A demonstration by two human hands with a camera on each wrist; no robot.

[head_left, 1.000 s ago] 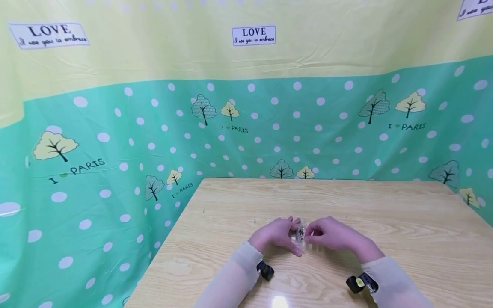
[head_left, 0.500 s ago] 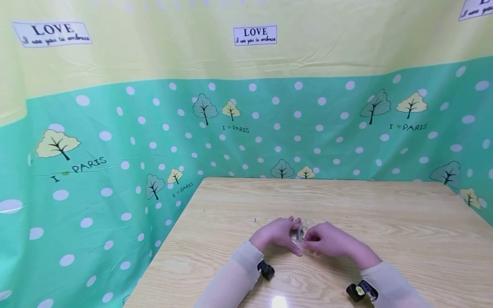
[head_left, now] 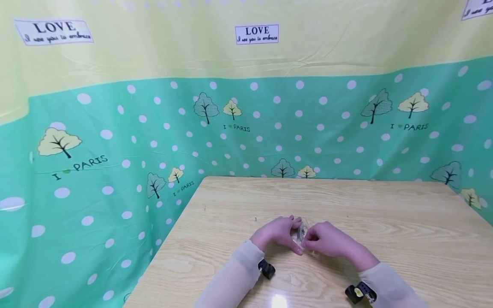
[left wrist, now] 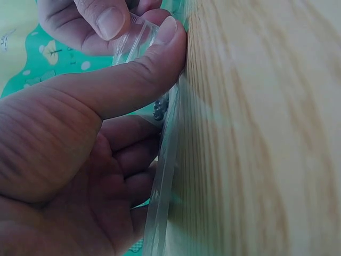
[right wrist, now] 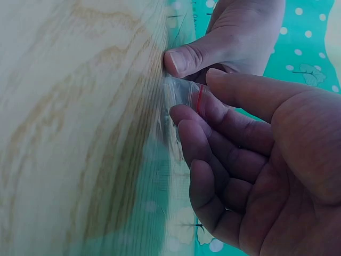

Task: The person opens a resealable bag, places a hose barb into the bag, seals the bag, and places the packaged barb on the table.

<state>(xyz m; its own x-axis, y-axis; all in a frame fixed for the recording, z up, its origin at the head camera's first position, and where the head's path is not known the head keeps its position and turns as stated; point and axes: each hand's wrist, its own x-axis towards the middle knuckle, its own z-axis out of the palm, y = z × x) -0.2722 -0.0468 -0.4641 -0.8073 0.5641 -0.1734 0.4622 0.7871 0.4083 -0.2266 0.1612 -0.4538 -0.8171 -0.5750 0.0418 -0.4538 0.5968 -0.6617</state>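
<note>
A small clear zip-lock bag (head_left: 301, 233) lies between the two hands, low at the tabletop. Dark, shiny little beads (left wrist: 160, 108) show inside it in the left wrist view. My left hand (head_left: 282, 233) holds the bag from the left, its thumb across one edge and the fingers behind. At the bag's other end my right hand (head_left: 328, 241) pinches the mouth between thumb and index finger, beside a red zip line (right wrist: 200, 100). The other right-hand fingers are loosely curled. Whether the zip is parted cannot be seen.
The wooden table (head_left: 231, 201) extends around both hands. A tiny dark speck (head_left: 256, 219) lies left of the left hand. Behind and at the left hangs a green and yellow printed curtain (head_left: 239, 128). Each wrist wears a small black camera (head_left: 266, 269).
My right hand has shifted slightly toward the near side and closer along the bag's mouth, covering more of it. The left hand has stayed in place, holding the bag.
</note>
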